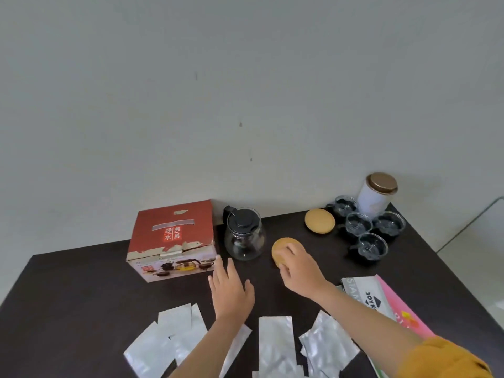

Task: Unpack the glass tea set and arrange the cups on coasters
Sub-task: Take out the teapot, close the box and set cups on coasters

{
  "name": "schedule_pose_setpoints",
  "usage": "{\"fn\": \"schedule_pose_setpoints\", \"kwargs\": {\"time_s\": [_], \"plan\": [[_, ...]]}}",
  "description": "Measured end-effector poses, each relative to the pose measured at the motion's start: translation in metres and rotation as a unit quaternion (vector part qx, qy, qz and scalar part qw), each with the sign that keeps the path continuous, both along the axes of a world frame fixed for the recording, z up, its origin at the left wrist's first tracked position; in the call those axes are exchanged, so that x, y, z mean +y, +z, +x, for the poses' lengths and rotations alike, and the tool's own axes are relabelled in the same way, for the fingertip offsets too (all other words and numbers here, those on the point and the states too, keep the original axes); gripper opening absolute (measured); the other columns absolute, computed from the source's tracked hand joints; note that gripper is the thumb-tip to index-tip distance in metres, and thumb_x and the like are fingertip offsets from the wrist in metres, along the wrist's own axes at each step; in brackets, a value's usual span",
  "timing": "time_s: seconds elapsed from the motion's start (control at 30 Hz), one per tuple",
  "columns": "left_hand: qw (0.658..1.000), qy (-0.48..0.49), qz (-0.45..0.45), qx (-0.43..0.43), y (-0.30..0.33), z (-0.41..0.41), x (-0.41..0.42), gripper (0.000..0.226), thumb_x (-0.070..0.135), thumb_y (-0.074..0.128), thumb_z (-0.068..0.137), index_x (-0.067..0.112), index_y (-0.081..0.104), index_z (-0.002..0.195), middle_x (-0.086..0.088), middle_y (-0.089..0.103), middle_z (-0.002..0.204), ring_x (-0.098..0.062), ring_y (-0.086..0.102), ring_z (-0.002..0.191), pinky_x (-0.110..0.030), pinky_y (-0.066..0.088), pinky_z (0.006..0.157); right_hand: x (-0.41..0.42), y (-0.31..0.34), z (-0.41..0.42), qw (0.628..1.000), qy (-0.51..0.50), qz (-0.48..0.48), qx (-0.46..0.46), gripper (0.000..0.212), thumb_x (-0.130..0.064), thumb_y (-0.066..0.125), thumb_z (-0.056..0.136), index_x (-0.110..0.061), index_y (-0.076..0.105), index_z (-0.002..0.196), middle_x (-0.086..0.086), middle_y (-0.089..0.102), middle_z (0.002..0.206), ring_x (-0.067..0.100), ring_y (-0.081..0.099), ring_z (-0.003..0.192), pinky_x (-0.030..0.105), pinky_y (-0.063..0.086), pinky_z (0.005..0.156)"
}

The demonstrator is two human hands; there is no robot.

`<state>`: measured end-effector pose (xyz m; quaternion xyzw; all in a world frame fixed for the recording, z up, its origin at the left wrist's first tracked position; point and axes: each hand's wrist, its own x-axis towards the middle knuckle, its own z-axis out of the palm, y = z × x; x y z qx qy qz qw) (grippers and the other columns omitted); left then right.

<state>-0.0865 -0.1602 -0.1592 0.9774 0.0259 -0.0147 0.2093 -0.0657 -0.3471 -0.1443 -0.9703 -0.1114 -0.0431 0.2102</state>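
The red tea set box (173, 240) stands on the dark table (68, 296) at the back left. Beside it on the right is a glass teapot (243, 237) with a black lid. My right hand (301, 270) rests on a round cork coaster (281, 249), fingers curled over its near edge. A second cork coaster (319, 221) lies farther back. Several small glass cups (365, 233) with dark handles cluster at the back right, on the bare table. My left hand (231, 290) hovers flat and spread over the table, holding nothing.
A white canister (377, 196) with a brown lid stands behind the cups near the wall. Several silver foil packets (275, 342) lie scattered along the near edge. A grey and pink package (381, 301) lies at the right under my forearm.
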Motion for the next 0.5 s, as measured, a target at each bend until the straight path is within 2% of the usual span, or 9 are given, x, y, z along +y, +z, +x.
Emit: {"fn": "schedule_pose_setpoints", "kwargs": {"time_s": [0.13, 0.23, 0.37, 0.5], "plan": [[0.996, 0.026, -0.003, 0.085, -0.024, 0.002, -0.053, 0.101, 0.065, 0.051, 0.081, 0.005, 0.006, 0.149, -0.016, -0.006, 0.158, -0.031, -0.002, 0.146, -0.047, 0.009, 0.117, -0.035, -0.013, 0.01, 0.997, -0.027, 0.003, 0.066, 0.043, -0.026, 0.058, 0.088, -0.012, 0.05, 0.128, 0.006, 0.046, 0.131, 0.025, 0.044, 0.121, 0.032, 0.047, 0.094], [0.99, 0.049, 0.027, 0.129, -0.042, 0.012, -0.076, 0.126, 0.085, 0.044, 0.067, 0.001, -0.002, 0.149, -0.019, -0.011, 0.157, -0.033, -0.008, 0.146, -0.05, 0.007, 0.116, -0.046, -0.022, 0.025, 0.995, -0.028, -0.004, 0.095, 0.059, -0.033, 0.065, 0.084, -0.014, 0.041, 0.135, 0.009, 0.039, 0.141, 0.028, 0.039, 0.127, 0.036, 0.04, 0.102], [0.985, 0.072, 0.071, 0.138, -0.061, 0.021, -0.092, 0.137, 0.096, 0.027, 0.058, -0.002, -0.006, 0.147, -0.022, -0.015, 0.156, -0.035, -0.014, 0.145, -0.055, 0.005, 0.115, -0.047, -0.033, 0.049, 0.987, -0.036, -0.015, 0.157, 0.091, -0.044, 0.071, 0.078, -0.014, 0.022, 0.148, 0.014, 0.023, 0.154, 0.033, 0.024, 0.14, 0.043, 0.025, 0.114], [0.983, 0.081, 0.111, 0.12, -0.072, 0.024, -0.098, 0.138, 0.097, 0.017, 0.055, -0.005, 0.004, 0.147, -0.024, -0.004, 0.156, -0.036, -0.007, 0.145, -0.059, 0.012, 0.112, -0.043, -0.047, 0.07, 0.976, -0.026, -0.017, 0.216, 0.111, -0.053, 0.076, 0.069, -0.015, 0.012, 0.151, 0.013, 0.018, 0.155, 0.033, 0.019, 0.142, 0.046, 0.022, 0.116]]}}
